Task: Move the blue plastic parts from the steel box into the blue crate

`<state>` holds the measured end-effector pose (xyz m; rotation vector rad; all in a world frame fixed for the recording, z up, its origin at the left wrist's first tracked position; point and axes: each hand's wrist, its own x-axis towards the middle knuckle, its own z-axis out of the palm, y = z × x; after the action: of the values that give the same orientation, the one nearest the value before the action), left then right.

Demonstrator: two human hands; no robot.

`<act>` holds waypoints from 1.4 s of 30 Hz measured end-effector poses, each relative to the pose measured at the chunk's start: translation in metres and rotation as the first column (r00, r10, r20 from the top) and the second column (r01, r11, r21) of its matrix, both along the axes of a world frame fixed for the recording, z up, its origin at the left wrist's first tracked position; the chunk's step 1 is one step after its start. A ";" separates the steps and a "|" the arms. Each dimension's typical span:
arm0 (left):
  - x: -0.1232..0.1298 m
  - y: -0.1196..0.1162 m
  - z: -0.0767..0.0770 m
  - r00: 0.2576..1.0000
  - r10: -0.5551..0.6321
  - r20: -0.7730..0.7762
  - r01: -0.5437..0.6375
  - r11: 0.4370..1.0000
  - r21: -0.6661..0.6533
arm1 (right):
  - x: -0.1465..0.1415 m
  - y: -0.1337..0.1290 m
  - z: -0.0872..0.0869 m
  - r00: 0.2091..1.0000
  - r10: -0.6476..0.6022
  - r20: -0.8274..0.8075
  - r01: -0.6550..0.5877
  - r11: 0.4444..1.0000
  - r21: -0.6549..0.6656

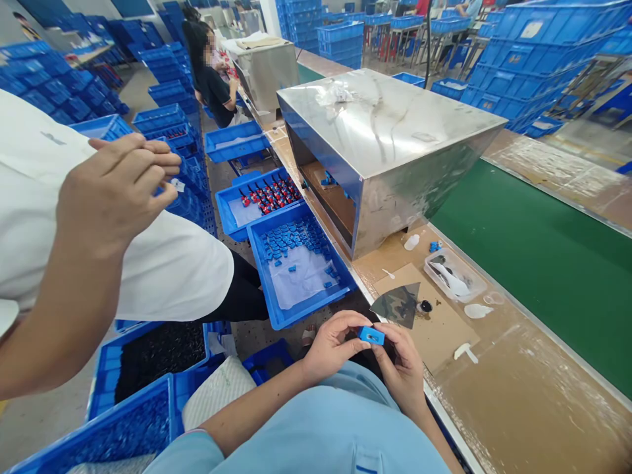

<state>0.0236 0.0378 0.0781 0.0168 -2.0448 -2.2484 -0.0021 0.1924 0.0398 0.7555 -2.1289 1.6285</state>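
A small blue plastic block [371,335] with a dark slot in its face is pinched between both my hands, above my lap at the bench edge. My left hand [333,345] grips its left end between thumb and forefinger. The right end is held by my right hand [401,359] with thumb and fingers. Just beyond my hands, a dark thin sheet [397,304] lies on cardboard [439,336], beside a small pot of black stuff [424,306]. Left of the bench, a blue tray [291,309] carries many small blue pieces on white paper.
A metal hood [390,131] stands on the bench beside a green conveyor belt [533,243]. A clear plastic box [454,276] holds white and dark items. At left, a person in white reaches out a hand [113,184]. Blue crates [133,421] with black and blue parts stand below.
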 end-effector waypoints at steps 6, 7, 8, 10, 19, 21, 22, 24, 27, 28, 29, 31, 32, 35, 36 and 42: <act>-0.001 -0.001 -0.004 1.000 -0.011 0.019 0.012 1.000 -0.020 | -0.001 -0.001 0.002 1.000 0.008 -0.006 -0.008 1.000 -0.001; -0.001 -0.001 -0.006 1.000 -0.014 0.018 0.014 1.000 -0.019 | -0.001 -0.001 0.002 1.000 0.009 -0.013 -0.009 1.000 -0.002; -0.001 -0.002 -0.007 1.000 -0.018 0.017 0.019 1.000 -0.018 | -0.001 -0.001 0.002 1.000 0.010 -0.019 -0.010 1.000 -0.003; -0.001 -0.002 -0.008 0.999 -0.035 0.028 0.035 0.999 -0.001 | -0.001 -0.002 0.003 1.000 0.010 -0.027 -0.010 1.000 -0.004; 0.001 0.001 -0.014 0.956 -0.170 0.239 0.114 0.966 0.232 | -0.004 -0.010 0.007 0.995 -0.055 -0.083 0.059 0.997 0.052; 0.002 0.002 -0.016 0.946 -0.197 0.257 0.122 0.951 0.284 | -0.004 -0.011 0.007 0.993 -0.061 -0.103 0.068 0.996 0.060; 0.002 0.002 -0.017 0.942 -0.210 0.260 0.124 0.942 0.312 | -0.004 -0.011 0.006 0.992 -0.063 -0.110 0.071 0.995 0.064; 0.003 0.003 -0.018 0.937 -0.236 0.259 0.131 0.922 0.365 | -0.003 -0.012 0.006 0.991 -0.066 -0.120 0.075 0.995 0.069; 0.003 0.003 -0.016 0.934 -0.260 0.247 0.139 0.898 0.418 | -0.003 -0.012 0.005 0.991 -0.070 -0.118 0.080 0.994 0.076; 0.003 0.004 -0.015 0.934 -0.262 0.243 0.139 0.893 0.428 | -0.003 -0.012 0.005 0.991 -0.070 -0.117 0.079 0.994 0.079; 0.003 0.004 -0.015 0.934 -0.264 0.240 0.140 0.890 0.435 | -0.003 -0.011 0.005 0.991 -0.069 -0.118 0.079 0.993 0.083; 0.002 0.004 -0.015 0.934 -0.268 0.238 0.141 0.885 0.443 | -0.003 -0.011 0.006 0.991 -0.067 -0.120 0.078 0.993 0.090; 0.002 0.004 -0.015 0.933 -0.269 0.238 0.141 0.884 0.445 | -0.003 -0.011 0.006 0.991 -0.066 -0.120 0.078 0.993 0.094; 0.002 0.004 -0.015 0.933 -0.264 0.245 0.138 0.890 0.435 | -0.004 -0.011 0.007 0.990 -0.069 -0.120 0.081 0.992 0.100; 0.002 0.004 -0.015 0.932 -0.261 0.250 0.136 0.894 0.428 | -0.004 -0.011 0.007 0.990 -0.071 -0.118 0.083 0.991 0.102; 0.001 0.004 -0.015 0.930 -0.260 0.261 0.139 0.904 0.404 | -0.004 -0.010 0.005 0.992 -0.064 -0.108 0.076 0.991 0.111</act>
<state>0.0247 0.0420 0.0629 0.2101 -1.7652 -2.9093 -0.0061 0.1826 0.0447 0.7741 -2.1640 1.4095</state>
